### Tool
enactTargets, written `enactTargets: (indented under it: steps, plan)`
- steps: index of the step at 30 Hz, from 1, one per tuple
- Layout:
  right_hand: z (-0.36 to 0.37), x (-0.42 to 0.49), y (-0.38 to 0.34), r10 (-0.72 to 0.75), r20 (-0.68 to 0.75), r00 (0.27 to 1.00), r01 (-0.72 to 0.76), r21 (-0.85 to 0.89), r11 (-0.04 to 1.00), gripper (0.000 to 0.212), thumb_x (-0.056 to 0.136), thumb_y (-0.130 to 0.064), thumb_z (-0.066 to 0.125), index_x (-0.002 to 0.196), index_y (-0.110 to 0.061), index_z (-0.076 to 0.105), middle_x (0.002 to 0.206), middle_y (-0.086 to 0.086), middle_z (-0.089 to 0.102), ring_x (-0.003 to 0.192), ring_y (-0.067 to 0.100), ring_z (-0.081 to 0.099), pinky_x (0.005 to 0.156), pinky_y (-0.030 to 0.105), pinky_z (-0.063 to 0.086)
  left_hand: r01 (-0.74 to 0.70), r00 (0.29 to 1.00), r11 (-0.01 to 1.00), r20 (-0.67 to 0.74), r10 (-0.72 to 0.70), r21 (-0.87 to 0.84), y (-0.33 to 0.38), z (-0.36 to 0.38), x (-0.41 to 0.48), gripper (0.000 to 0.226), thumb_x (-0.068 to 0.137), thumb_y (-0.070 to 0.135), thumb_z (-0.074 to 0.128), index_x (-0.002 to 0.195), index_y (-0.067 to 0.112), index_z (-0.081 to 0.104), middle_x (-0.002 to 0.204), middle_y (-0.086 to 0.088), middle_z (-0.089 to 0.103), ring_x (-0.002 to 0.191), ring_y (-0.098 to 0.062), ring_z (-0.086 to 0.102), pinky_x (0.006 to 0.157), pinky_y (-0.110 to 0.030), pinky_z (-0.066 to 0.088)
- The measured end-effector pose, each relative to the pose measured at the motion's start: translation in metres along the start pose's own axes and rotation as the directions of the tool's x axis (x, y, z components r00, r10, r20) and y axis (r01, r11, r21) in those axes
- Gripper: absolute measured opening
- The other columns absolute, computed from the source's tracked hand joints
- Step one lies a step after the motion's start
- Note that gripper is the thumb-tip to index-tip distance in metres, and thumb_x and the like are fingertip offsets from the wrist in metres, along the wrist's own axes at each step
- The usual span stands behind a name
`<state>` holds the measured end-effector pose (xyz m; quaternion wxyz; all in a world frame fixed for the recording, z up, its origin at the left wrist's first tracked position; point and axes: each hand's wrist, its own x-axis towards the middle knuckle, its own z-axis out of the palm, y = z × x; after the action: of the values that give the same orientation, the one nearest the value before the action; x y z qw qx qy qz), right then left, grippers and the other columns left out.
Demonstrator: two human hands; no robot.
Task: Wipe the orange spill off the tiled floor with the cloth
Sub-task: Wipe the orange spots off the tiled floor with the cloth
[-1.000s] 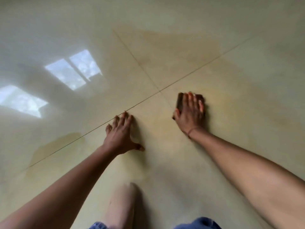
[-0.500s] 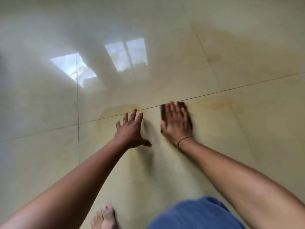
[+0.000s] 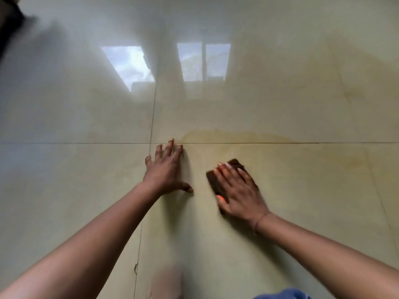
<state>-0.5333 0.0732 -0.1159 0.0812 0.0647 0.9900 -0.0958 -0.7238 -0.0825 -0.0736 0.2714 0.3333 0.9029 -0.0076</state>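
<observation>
A dark brown folded cloth (image 3: pixel 216 182) lies flat on the glossy cream tiled floor (image 3: pixel 64 180). My right hand (image 3: pixel 239 190) presses down on it, palm flat, covering most of it. My left hand (image 3: pixel 167 169) rests on the floor to the left, fingers spread, fingertips at the grout line. A faint orange spill (image 3: pixel 237 137) streaks along the horizontal grout line just beyond the cloth. A wider pale orange stain (image 3: pixel 323 78) spreads over the tiles at the far right.
Window reflections (image 3: pixel 203 61) shine on the floor ahead. A dark object (image 3: pixel 8 22) sits at the top left corner. My bare knee (image 3: pixel 166 283) and blue shorts (image 3: pixel 282 295) show at the bottom edge.
My right hand has slid the cloth back toward me and to the right, away from the grout line. The view has swung left, and my left hand stays planted by the tile joint.
</observation>
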Motion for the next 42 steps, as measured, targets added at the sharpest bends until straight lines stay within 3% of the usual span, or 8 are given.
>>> enactTargets:
  steps: [5,12,17,21,30,34,39,42]
  plan:
    - [-0.033,0.117,0.037,0.509,-0.131,0.851,-0.498,0.11,0.86,0.069,0.095,-0.041,0.037,0.153,-0.012,0.016,0.161,0.011,0.016,0.148,0.025,0.011,0.12,0.039,-0.002,0.193,0.979,0.979,0.085,-0.187,-0.06,-0.062,-0.009,-0.007,0.151,0.04,0.065,0.085,0.152,0.026,-0.01,0.158,0.004,-0.022,0.146,-0.033,-0.01,0.111,-0.063,0.015]
    - [-0.008,0.106,-0.066,-0.222,0.039,0.974,0.223,-0.046,0.974,0.074,0.084,-0.048,0.03,0.149,-0.012,0.032,0.155,0.011,0.032,0.144,0.024,0.026,0.116,0.039,0.011,0.186,0.979,0.976,0.107,-0.174,-0.115,-0.068,-0.005,-0.007,0.155,0.037,0.062,0.088,0.152,0.027,-0.01,0.158,0.005,-0.025,0.146,-0.033,-0.014,0.109,-0.065,0.015]
    - [-0.021,0.161,-0.044,0.184,-0.049,0.982,-0.184,0.007,0.983,0.072,0.093,-0.046,0.033,0.154,-0.014,0.01,0.162,0.007,0.009,0.149,0.021,0.004,0.117,0.037,-0.004,0.205,0.973,0.972,0.128,-0.19,-0.119,-0.062,-0.009,-0.007,0.154,0.04,0.055,0.09,0.151,0.025,-0.011,0.158,0.003,-0.025,0.145,-0.035,-0.016,0.11,-0.064,0.014]
    - [-0.021,0.13,-0.024,-0.144,0.044,0.989,0.146,-0.055,0.988,0.075,0.085,-0.05,0.026,0.151,-0.014,0.027,0.158,0.01,0.026,0.146,0.024,0.02,0.117,0.037,0.004,0.197,0.969,0.98,0.148,-0.196,0.006,-0.053,-0.018,-0.005,0.151,0.045,0.052,0.09,0.151,0.018,-0.011,0.158,-0.005,-0.024,0.145,-0.039,-0.01,0.11,-0.062,0.019]
    - [-0.024,-0.006,0.134,0.363,-0.04,0.931,-0.364,-0.022,0.931,0.075,0.085,-0.05,0.027,0.151,-0.016,0.025,0.158,0.007,0.025,0.146,0.021,0.02,0.117,0.035,0.004,-0.255,0.954,0.966,0.153,0.259,-0.045,0.114,-0.012,0.03,0.141,0.052,0.053,0.087,0.152,0.026,-0.009,0.158,0.0,-0.023,0.145,-0.036,-0.014,0.113,-0.064,0.012]
    - [-0.027,-0.015,0.169,0.731,-0.145,0.667,-0.719,0.132,0.683,0.077,0.083,-0.051,0.024,0.152,-0.015,0.025,0.16,0.007,0.022,0.147,0.022,0.018,0.117,0.035,0.002,-0.241,0.952,0.97,0.19,0.24,-0.02,0.163,0.01,0.04,0.145,0.049,0.055,0.087,0.152,0.024,-0.01,0.158,-0.002,-0.024,0.143,-0.039,-0.019,0.109,-0.068,0.003]
    - [-0.015,-0.101,0.162,0.488,-0.055,0.871,-0.485,0.057,0.873,0.074,0.086,-0.049,0.031,0.152,-0.015,0.025,0.159,0.004,0.022,0.146,0.02,0.019,0.116,0.033,0.004,-0.203,0.959,0.979,0.203,0.198,0.003,0.168,0.012,0.04,0.148,0.049,0.054,0.088,0.151,0.023,-0.015,0.156,-0.003,-0.03,0.141,-0.04,-0.023,0.109,-0.068,0.004]
    - [-0.028,-0.097,0.214,0.769,-0.129,0.626,-0.756,0.14,0.639,0.076,0.084,-0.05,0.026,0.151,-0.013,0.025,0.159,0.008,0.022,0.147,0.022,0.015,0.119,0.039,0.005,-0.197,0.961,0.98,0.199,0.193,0.002,0.171,0.011,0.04,0.148,0.049,0.053,0.089,0.151,0.023,-0.014,0.156,-0.002,-0.029,0.142,-0.04,-0.023,0.111,-0.067,0.007]
